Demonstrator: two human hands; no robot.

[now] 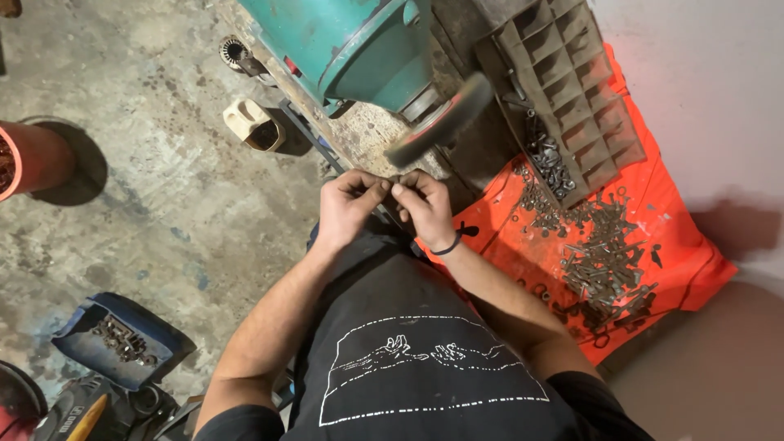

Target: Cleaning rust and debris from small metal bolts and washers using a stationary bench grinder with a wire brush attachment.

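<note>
Small metal piece (pixel 394 181) pinched between fingertips of left hand (pixel 347 208) and right hand (pixel 425 208), held close under spinning wheel (pixel 441 122), both hands steadying it.

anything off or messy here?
Yes: bolts and washers lie scattered loose over the orange cloth, outside the tilted grey bin rack. Both hands pinch something small right below the blurred grinder wheel.

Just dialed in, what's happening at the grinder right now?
A person holds both hands together, the left hand and right hand pinching something small, too small to identify, close to the spinning wheel of a green bench grinder. To their right, loose bolts lie on an orange cloth beside a compartment tray.
</note>
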